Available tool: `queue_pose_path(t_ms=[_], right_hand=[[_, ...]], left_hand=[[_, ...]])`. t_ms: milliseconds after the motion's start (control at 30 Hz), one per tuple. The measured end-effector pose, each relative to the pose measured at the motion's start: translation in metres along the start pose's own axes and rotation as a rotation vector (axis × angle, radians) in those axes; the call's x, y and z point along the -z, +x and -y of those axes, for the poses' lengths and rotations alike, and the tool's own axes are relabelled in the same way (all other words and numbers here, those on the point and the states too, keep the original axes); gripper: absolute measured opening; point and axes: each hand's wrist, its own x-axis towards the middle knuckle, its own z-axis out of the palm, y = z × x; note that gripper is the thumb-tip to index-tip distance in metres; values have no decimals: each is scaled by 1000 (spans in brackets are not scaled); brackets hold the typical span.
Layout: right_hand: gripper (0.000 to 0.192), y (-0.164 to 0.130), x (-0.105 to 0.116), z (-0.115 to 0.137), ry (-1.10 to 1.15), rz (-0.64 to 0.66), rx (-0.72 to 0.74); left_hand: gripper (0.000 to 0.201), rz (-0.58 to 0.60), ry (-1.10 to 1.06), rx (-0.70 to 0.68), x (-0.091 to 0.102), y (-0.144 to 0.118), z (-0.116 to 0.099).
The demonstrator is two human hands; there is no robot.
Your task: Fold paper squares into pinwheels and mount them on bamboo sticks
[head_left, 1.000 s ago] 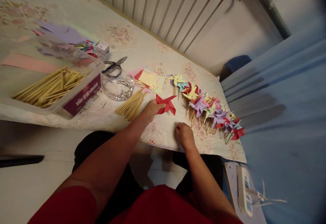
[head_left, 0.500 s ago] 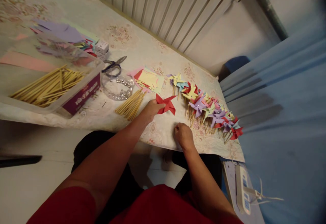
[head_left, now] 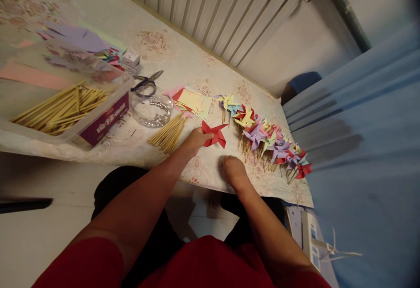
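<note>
A red paper pinwheel is pinched in my left hand above the table's front part. Its folded blades point out to the right of my fingers. My right hand is curled closed, low and to the right of the pinwheel; whatever its fingers hold, if anything, is hidden. Left of my left hand lies a bundle of thin sticks. Behind it is a pile of coloured paper squares. Finished pinwheels on sticks lie in a crowded row to the right.
A clear plastic box of sticks stands at left, beside a round clear dish of small shiny pins. Scissors and small white boxes lie behind. A radiator borders the back, a blue curtain the right.
My right hand has shifted slightly to the left. My left hand still grips the red pinwheel in almost the same place.
</note>
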Motion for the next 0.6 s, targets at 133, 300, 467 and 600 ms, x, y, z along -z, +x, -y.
queue_pose_path(t_ms=[133, 300, 467, 600], right_hand=[[28, 1, 6, 2, -35, 32, 33], [30, 0, 7, 4, -49, 28, 20], [28, 0, 3, 4, -28, 5, -1], [29, 1, 3, 3, -21, 14, -9]], left_hand=[[11, 9, 23, -8, 1, -1, 1], [15, -1, 12, 12, 2, 5, 7], [15, -6, -4, 14, 1, 7, 9], [15, -14, 10, 27, 0, 4, 5]])
